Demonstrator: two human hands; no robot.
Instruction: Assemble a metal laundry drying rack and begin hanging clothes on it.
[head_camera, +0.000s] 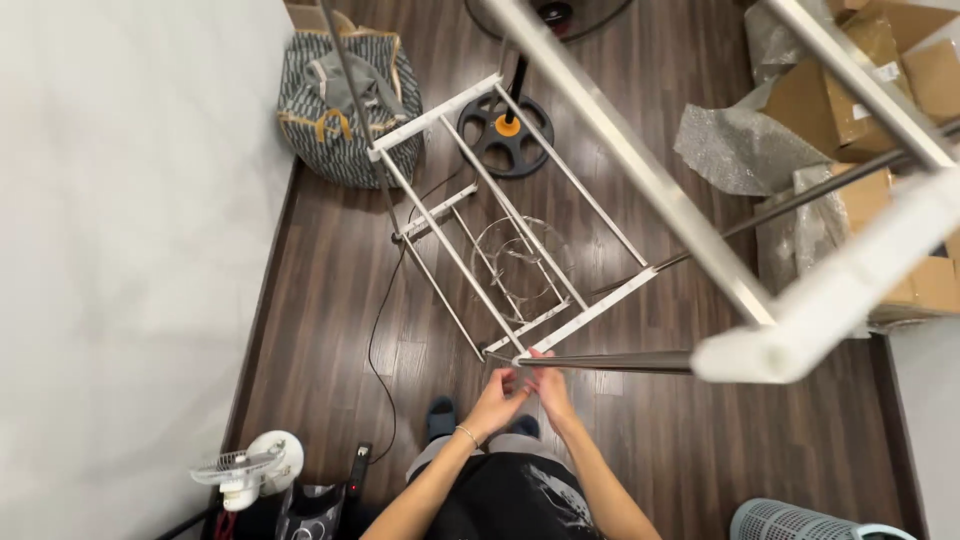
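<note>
Gripping the rack (520, 260) corner, both hands (525, 390), bare floor (640, 440) around.

One head-mounted camera looks steeply down from standing height at the wooden floor (300, 330). A white frame rail (830, 290) sits very close to the lens; the hands lie farther below.

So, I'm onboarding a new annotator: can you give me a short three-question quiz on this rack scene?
1. True or false: both hands meet at the near corner of the metal rack.
2. What lies beside the left hand and right hand, on the floor by the wall? A) small white fan B) a ladder C) a bucket
3. What colour is the floor?

Key: 1 true; 2 A; 3 dark brown wood.
</note>
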